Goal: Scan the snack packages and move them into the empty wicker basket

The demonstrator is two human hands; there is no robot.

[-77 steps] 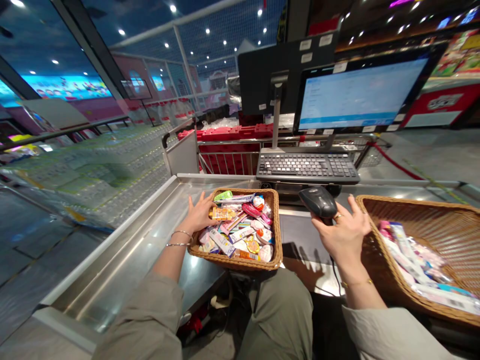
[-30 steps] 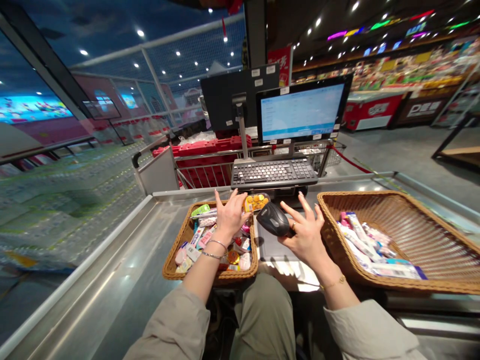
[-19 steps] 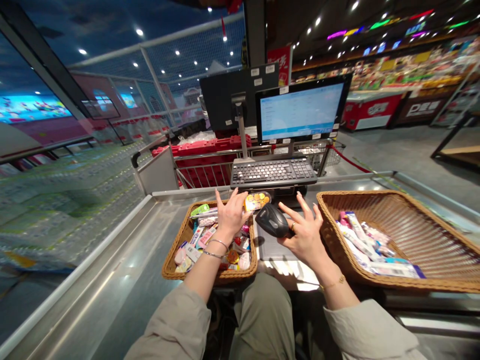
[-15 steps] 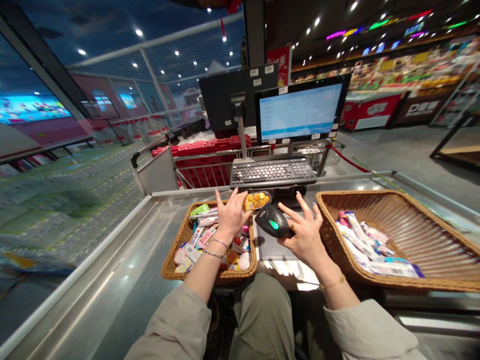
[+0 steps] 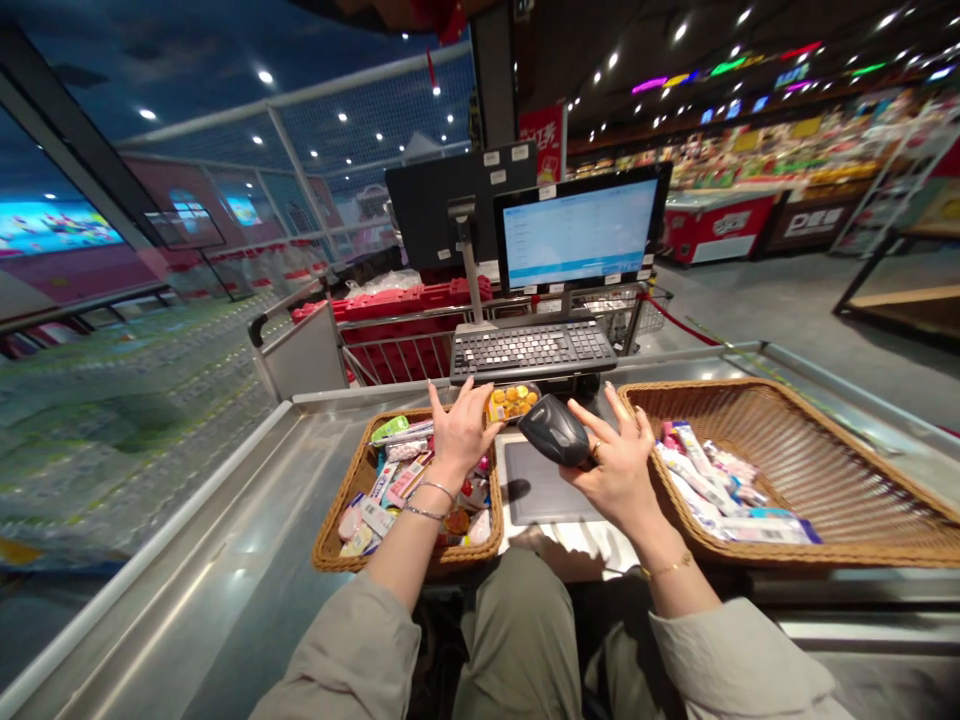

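Observation:
My left hand [image 5: 463, 428] is closed on the edge of a small clear pack of round yellow items [image 5: 513, 402], held up above the right rim of the left wicker basket [image 5: 330, 535]. That basket is full of small packaged goods [image 5: 397, 480]. My right hand [image 5: 616, 460] grips a black barcode scanner [image 5: 555, 430], its head pointing left towards the pack. The scanner's handle is mostly hidden by my fingers. Beneath the scanner lies a flat grey plate [image 5: 547, 485] on the counter. Several long packages [image 5: 697, 470] lie in the larger right wicker basket [image 5: 825, 430].
A black keyboard [image 5: 532, 347] stands behind my hands, with a lit monitor [image 5: 577, 235] above it. A second dark screen [image 5: 442, 215] faces away. Behind the metal counter [image 5: 281, 480] is a shopping trolley [image 5: 390, 345] with red baskets.
The scanner has tilted up and moved slightly right with my right hand, and its green light no longer shows. The left hand still holds the pack. The view has shifted a little.

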